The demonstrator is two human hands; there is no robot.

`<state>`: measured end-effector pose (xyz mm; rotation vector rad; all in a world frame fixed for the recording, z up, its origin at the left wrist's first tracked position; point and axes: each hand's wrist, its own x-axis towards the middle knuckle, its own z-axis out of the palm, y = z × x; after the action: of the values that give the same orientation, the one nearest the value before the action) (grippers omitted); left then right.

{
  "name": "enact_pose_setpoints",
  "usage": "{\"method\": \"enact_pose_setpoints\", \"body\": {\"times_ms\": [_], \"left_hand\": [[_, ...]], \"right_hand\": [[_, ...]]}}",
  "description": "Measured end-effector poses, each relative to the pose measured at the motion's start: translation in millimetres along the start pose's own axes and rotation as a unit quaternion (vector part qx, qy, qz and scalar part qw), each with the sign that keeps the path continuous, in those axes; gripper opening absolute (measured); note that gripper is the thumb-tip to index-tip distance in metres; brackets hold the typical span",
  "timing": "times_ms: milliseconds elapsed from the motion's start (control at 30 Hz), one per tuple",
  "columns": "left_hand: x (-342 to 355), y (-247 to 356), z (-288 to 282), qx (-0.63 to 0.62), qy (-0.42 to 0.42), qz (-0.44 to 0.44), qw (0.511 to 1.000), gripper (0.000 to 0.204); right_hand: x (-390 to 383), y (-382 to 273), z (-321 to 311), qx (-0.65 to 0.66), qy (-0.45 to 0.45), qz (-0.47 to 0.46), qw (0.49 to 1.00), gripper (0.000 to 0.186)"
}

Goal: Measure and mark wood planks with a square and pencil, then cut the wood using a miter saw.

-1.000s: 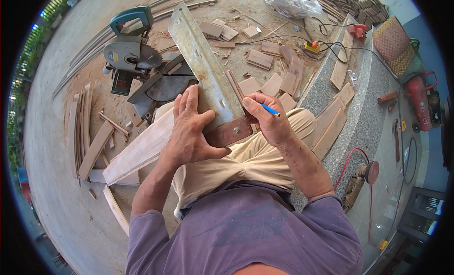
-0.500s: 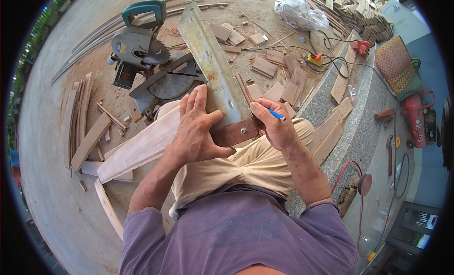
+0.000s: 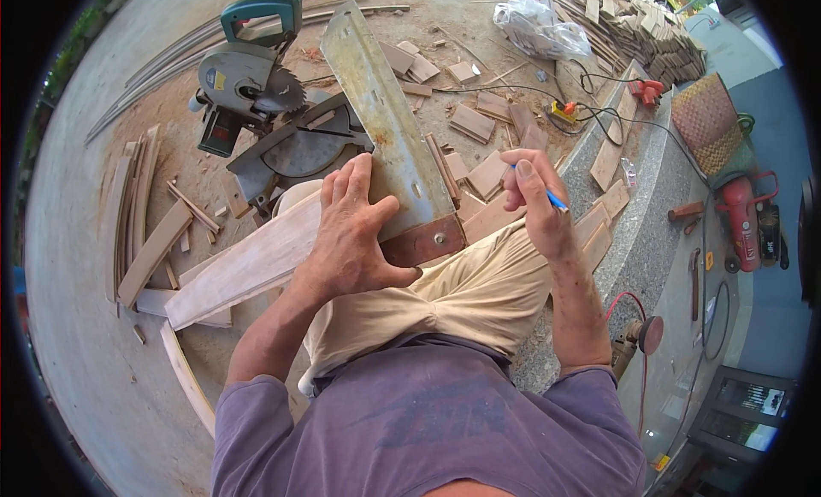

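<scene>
A large bevel square [image 3: 398, 155], with a wide rusty metal blade bolted to a brown wooden stock, lies over my lap and points away from me. My left hand [image 3: 355, 227] spans the stock, thumb along its near edge and fingers spread toward the blade and the pale wooden board [image 3: 248, 262]. That board runs out to the left from under this hand. To the right of the blade, my right hand [image 3: 540, 202] is raised, closed around a blue pencil [image 3: 556, 201]. The surface under the blade is mostly hidden.
A mitre saw [image 3: 256, 95] with a bare toothed blade stands ahead on the left. Wooden strips [image 3: 132, 215] lie left; offcuts [image 3: 472, 123] litter the ground ahead. A granite step [image 3: 637, 232] runs along the right, with cords, an angle grinder [image 3: 637, 336] and a red compressor [image 3: 742, 219] beyond.
My right hand has lifted away from the blade's right edge and moved right with the pencil, which has turned in the fingers. My left hand and the bevel square stay in place.
</scene>
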<state>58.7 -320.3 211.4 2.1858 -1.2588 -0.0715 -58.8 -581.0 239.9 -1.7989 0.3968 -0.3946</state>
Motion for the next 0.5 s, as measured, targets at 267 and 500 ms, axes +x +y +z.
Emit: {"method": "enact_pose_setpoints", "body": {"times_ms": [267, 500], "left_hand": [[0.3, -0.9, 1.7, -0.018, 0.019, 0.013, 1.000, 0.066], [-3.0, -3.9, 0.9, -0.033, 0.020, 0.002, 0.999, 0.070]], "right_hand": [[9.4, -37.6, 19.4, -0.221, -0.069, -0.242, 0.942, 0.016], [22.5, -41.8, 38.8, -0.108, -0.090, -0.088, 0.986, 0.013]]}}
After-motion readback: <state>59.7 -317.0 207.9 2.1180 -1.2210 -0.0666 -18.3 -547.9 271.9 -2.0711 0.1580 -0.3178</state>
